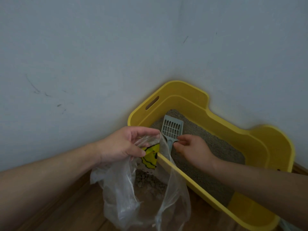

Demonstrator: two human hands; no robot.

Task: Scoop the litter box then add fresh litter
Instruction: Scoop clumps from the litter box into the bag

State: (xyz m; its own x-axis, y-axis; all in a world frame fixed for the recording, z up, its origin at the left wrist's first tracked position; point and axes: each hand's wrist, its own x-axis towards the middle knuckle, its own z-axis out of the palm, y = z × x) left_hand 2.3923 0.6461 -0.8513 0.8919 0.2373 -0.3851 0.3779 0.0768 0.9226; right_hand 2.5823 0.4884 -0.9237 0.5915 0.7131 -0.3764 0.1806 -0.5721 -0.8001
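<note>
A yellow litter box (275, 147) stands in the room corner, filled with grey litter (216, 147). A grey slotted scoop (172, 128) lies in the litter, blade toward the far wall. My right hand (191, 150) is at the scoop's handle, fingertips pinching it. My left hand (125, 144) grips the rim of a clear plastic bag (120, 197) with a yellow printed patch, holding it up beside the box's near rim. Clumps of litter (148, 180) lie in the bottom of the bag.
Pale walls close in behind and left of the box. Wooden floor (66, 210) runs under the bag and along the box's near side.
</note>
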